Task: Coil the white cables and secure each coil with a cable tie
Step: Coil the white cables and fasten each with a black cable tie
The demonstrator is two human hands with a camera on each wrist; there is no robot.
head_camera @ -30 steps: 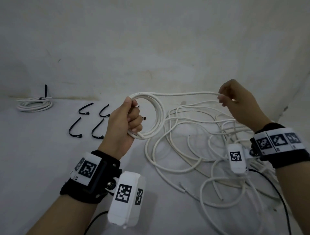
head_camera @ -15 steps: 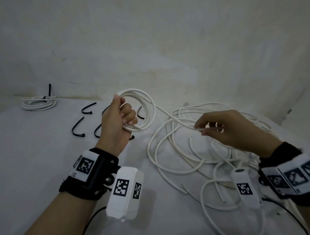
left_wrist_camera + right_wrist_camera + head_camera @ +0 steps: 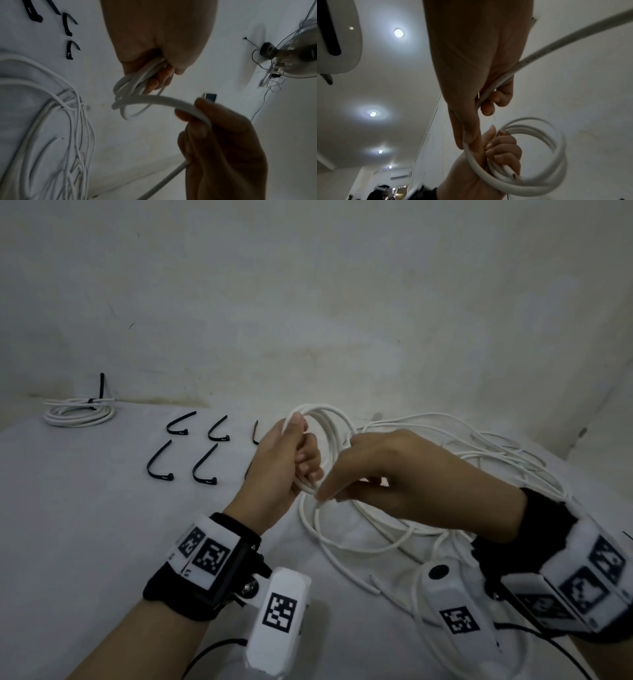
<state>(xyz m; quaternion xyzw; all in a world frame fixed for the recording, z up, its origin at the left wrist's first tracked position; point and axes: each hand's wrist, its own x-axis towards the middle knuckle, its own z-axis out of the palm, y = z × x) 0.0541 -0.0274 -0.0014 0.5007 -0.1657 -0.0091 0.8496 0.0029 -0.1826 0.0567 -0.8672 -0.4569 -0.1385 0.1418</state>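
My left hand (image 3: 296,455) grips a small coil of white cable (image 3: 330,428) upright above the surface, fingers curled round its lower strands (image 3: 135,82). Right beside it, my right hand (image 3: 346,493) pinches the running length of the same cable (image 3: 171,102) and lays it against the bottom of the coil (image 3: 539,155). The cut cable end (image 3: 513,175) sticks out of my left fist. A loose tangle of white cable (image 3: 462,460) lies on the surface to the right. Several black cable ties (image 3: 202,463) lie in rows to the left of my hands.
A finished coil (image 3: 78,412) bound with a black tie sits at the far left against the wall. The white wall (image 3: 308,302) closes off the back of the white surface (image 3: 85,525). A fan (image 3: 295,54) shows in the left wrist view.
My right hand has swept from the far right in to the left hand, bringing another loop of cable to the coil. The left hand with the coil has shifted slightly right.
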